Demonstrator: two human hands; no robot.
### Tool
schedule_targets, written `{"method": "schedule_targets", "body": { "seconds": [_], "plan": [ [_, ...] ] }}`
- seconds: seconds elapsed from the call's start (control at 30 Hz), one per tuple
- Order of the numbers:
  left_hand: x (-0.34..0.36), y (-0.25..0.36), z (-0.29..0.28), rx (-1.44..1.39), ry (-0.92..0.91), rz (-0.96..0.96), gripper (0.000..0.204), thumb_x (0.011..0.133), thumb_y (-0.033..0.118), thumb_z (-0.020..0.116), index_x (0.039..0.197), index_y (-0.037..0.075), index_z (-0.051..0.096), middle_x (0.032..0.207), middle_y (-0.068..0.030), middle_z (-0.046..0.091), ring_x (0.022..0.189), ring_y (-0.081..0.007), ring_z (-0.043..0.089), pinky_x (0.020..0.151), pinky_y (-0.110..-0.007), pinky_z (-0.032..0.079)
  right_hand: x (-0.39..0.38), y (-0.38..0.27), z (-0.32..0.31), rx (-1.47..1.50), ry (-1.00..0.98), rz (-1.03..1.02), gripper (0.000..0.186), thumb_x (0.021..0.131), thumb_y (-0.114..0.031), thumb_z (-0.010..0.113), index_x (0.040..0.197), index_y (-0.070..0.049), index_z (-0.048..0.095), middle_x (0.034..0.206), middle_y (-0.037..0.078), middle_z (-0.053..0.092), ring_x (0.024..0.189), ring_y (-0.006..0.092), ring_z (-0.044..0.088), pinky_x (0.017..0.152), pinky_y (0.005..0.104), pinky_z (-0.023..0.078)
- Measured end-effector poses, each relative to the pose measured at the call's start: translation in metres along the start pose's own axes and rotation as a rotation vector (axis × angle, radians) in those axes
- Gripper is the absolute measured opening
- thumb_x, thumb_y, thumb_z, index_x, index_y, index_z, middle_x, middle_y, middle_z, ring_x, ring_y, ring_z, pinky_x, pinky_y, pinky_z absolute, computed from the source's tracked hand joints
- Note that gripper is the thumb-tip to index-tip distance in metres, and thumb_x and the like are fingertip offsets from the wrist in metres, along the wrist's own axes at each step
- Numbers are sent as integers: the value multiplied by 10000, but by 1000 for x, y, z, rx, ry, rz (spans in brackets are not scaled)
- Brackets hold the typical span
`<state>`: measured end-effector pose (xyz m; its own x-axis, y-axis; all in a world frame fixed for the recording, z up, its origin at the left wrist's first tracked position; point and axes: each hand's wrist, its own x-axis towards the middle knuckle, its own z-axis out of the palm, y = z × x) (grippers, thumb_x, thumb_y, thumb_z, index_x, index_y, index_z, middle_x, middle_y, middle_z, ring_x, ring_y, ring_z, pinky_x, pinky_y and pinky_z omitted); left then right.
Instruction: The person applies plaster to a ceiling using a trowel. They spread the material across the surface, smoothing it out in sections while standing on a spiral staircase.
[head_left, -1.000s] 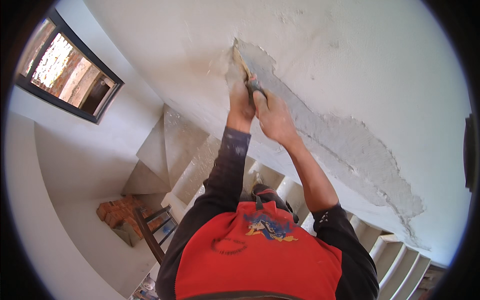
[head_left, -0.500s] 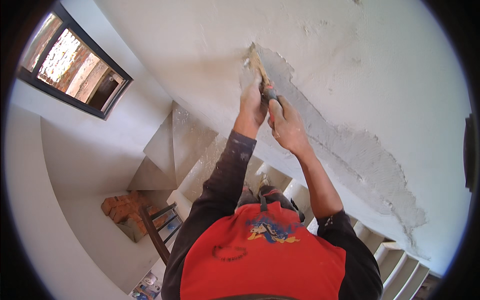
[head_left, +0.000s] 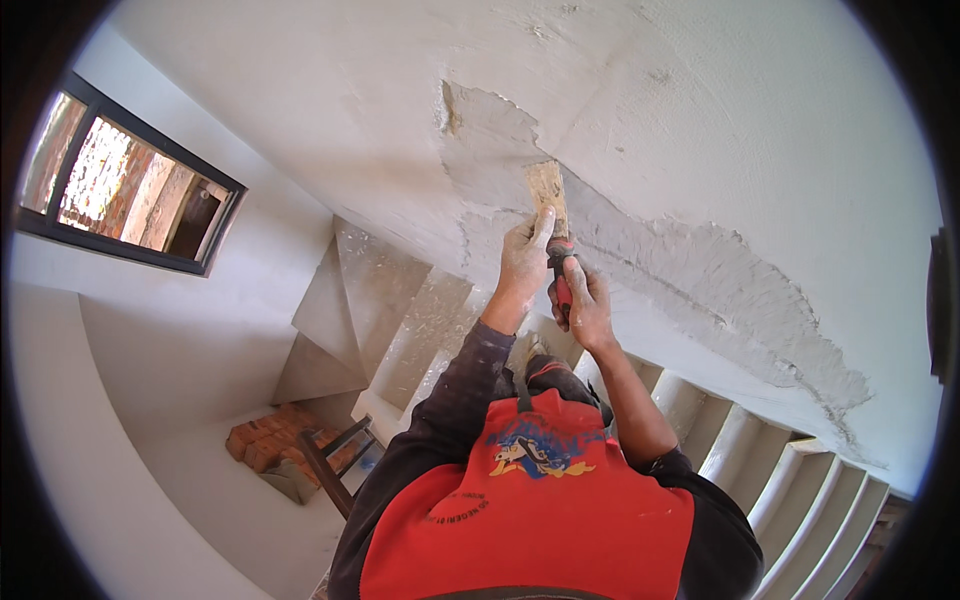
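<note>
A putty knife (head_left: 548, 195) with a broad, plaster-crusted blade and a red and black handle lies against the white wall (head_left: 330, 110). My right hand (head_left: 586, 308) is closed round its handle. My left hand (head_left: 526, 255) grips it higher up, near the neck, with the thumb pressed on the lower blade. Around the blade, a rough grey patch (head_left: 700, 270) of stripped or bare wall runs down to the right, with ragged edges. Both hands are dusty with white.
Concrete stairs (head_left: 790, 480) descend to the right below me, and dusty steps (head_left: 400, 330) lie at the left. A dark-framed window (head_left: 210, 225) is at upper left. Orange bricks (head_left: 275, 440) are piled below, near a dark railing (head_left: 325, 470).
The putty knife and both hands have moved down and right along the wall, away from the patch's upper end. More grey surface shows at the upper left. My view has shifted slightly.
</note>
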<state>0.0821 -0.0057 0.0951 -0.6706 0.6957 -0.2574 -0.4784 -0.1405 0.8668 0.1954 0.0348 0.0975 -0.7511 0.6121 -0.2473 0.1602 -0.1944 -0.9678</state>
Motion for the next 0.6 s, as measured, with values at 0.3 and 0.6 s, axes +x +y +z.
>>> {"method": "schedule_targets", "body": {
  "seconds": [0.3,0.6],
  "plan": [
    [29,-4,-22,202,47,243,435,998,371,444,892,-17,611,739,-65,632,635,-109,583,594,-257,475,44,37,19,89,-47,-92,481,983,-478,407,874,-32,549,575,14,502,437,83,458,391,247,361],
    [32,-6,-30,397,68,352,402,997,311,445,854,-24,614,669,-69,618,591,-120,552,561,-291,450,56,68,42,114,111,-209,477,998,-448,387,860,-23,553,569,0,492,461,73,452,412,248,359]
  ]
}}
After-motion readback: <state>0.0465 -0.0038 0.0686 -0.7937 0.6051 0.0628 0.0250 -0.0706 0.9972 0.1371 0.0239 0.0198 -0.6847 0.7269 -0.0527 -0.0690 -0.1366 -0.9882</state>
